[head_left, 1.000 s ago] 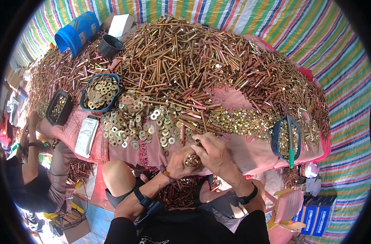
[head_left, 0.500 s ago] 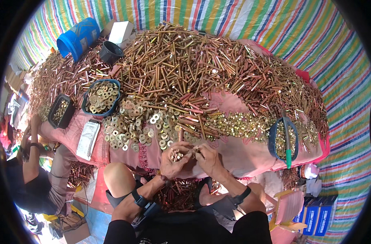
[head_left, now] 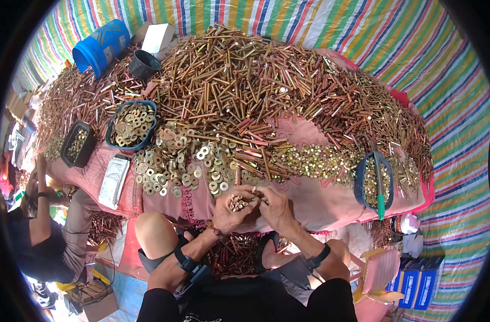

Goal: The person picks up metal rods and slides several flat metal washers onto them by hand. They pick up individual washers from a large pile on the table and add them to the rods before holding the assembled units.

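Low over the near edge of the pink cloth, my left hand (head_left: pixel 227 216) is closed round a bundle of copper-coloured bolts (head_left: pixel 238 203), their ends facing up. My right hand (head_left: pixel 275 208) meets it, thumb and fingertips pinched together beside the bundle; what they grip is too small and hidden to name. Just beyond my hands lie loose round washers (head_left: pixel 215 174) and a few long bolts (head_left: pixel 263 161). A strip of small brassy nuts (head_left: pixel 314 163) stretches to the right.
A big heap of bolts (head_left: pixel 229 75) covers the far side. Around it are a blue tub (head_left: pixel 108 137) of washers, a dark tray (head_left: pixel 69 155) of nuts, a basket (head_left: pixel 358 188) with a green-handled tool (head_left: pixel 381 206), and a blue bucket (head_left: pixel 86 56). Another person (head_left: pixel 43 231) sits at left.
My right fingers have shifted slightly at the bundle, and the bolts in my left hand are tilted a little differently. The whole view has moved slightly.
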Motion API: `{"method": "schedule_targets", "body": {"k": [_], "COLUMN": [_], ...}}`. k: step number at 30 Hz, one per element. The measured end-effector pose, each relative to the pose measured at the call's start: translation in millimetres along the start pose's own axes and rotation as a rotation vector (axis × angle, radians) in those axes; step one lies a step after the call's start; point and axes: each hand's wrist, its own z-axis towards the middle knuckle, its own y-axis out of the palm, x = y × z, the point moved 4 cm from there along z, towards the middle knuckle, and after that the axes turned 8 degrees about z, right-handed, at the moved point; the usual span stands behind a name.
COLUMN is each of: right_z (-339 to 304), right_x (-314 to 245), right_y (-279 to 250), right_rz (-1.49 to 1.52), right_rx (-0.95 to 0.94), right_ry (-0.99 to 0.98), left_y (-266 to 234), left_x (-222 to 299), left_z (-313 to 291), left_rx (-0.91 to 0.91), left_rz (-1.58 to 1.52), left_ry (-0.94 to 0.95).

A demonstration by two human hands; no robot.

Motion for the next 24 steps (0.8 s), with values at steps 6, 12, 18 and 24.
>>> {"method": "schedule_targets", "body": {"k": [6,12,18,24], "right_z": [1.4,-0.4,1.1,16.8], "right_x": [-21.3,-37.9,-24.5,-29.8], "right_y": [6.2,-11.5,-15.2,-34.3], "right_rz": [0.189,-0.083,-0.112,-0.034], "right_rx": [0.059,0.024,-0.023,0.017], "right_ry": [0.205,-0.272,-0.321,-0.169], "left_y": [-1.3,1.3,3.1,5.2], "left_x": [-10.6,-15.9,-20.6,-2.7], "left_z": [-2.2,-2.0,-2.5,1.0], "left_rx": [-0.011,0.002,0.006,-0.044], "left_rz": [-0.035,-0.129,-0.103,0.108], "left_ry": [0.006,0.009,-0.039,0.056]}}
